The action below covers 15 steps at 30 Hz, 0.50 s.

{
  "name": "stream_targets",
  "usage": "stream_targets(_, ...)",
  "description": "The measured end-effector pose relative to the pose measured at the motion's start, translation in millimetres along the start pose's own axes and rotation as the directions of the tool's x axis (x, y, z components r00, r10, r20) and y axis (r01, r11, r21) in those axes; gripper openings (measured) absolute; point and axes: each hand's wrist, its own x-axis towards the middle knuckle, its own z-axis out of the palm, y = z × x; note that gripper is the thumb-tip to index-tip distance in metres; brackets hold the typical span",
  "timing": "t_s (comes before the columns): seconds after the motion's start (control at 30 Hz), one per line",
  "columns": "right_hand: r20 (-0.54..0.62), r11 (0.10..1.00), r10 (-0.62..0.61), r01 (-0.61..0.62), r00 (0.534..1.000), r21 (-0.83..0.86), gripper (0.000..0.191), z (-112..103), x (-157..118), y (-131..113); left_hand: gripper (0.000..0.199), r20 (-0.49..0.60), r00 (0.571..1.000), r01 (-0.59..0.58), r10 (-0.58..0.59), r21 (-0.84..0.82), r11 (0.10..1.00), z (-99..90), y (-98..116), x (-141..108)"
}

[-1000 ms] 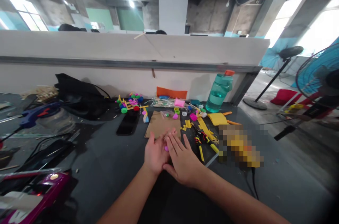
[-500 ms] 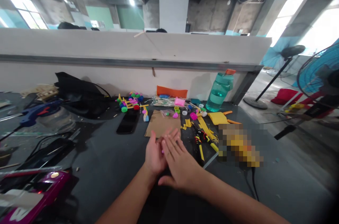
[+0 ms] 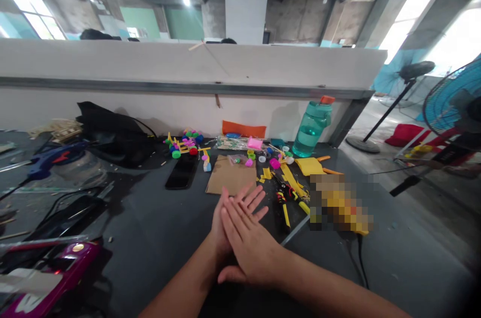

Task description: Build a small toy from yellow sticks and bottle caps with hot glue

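My right hand (image 3: 250, 245) lies palm down across my left hand (image 3: 220, 223), and the two palms are pressed together. The fingers of both hands are stretched out, with the left fingertips showing beyond the right hand. A small lump of pink clay showed between the palms a moment ago; now the hands cover it. Just beyond the fingertips lies a brown cardboard square (image 3: 221, 178), with a small clear bag (image 3: 233, 159) and a pink lump (image 3: 249, 163) at its far edge. A little clay-like figure (image 3: 206, 164) stands left of the cardboard.
A phone (image 3: 180, 174) and colourful small models (image 3: 184, 146) are at the left. Pliers (image 3: 282, 200), yellow strips (image 3: 293, 182), a yellow packet (image 3: 308, 167) and a teal bottle (image 3: 311, 130) are at the right. A blue glue gun (image 3: 56, 160) lies far left.
My right hand has slid slightly left and toward me over my left palm. More of the left fingers shows, and the pink clay is out of sight.
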Motion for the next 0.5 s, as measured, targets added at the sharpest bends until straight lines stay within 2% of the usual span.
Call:
stream_targets(0.07,0.014,0.999,-0.048,0.048,0.999,0.024,0.1,0.6,-0.3,-8.7,0.068,0.004,1.0,-0.015,0.016,-0.015,1.0,-7.2,-1.3,2.6)
stream_targets(0.13,0.017,0.998,-0.047,0.047,0.999,0.03,0.098,-1.4,0.4,-7.4,0.073,-0.009,1.0,0.011,-0.012,-0.006,1.0,-9.6,-9.7,3.4)
stream_targets(0.2,0.009,1.0,-0.01,0.009,1.0,0.018,0.095,-5.4,2.0,3.0,0.072,-0.045,0.999,0.028,-0.027,0.024,0.999,-6.1,-21.9,1.8)
stream_targets(0.3,-0.016,0.997,0.076,-0.077,0.997,-0.027,0.091,-11.2,4.6,23.3,0.06,-0.05,0.997,0.068,-0.066,0.032,0.997,5.3,-32.3,-2.9)
stream_targets(0.4,-0.037,0.99,0.119,-0.122,0.992,-0.069,0.091,-10.5,4.5,28.2,0.064,-0.032,0.992,0.119,-0.119,-0.001,0.993,12.9,-19.2,-5.6)
stream_targets(0.5,-0.027,0.998,0.03,-0.032,0.999,-0.06,0.097,-5.1,1.1,8.5,0.073,-0.018,0.999,0.039,-0.04,-0.061,0.997,7.9,8.0,-3.7)
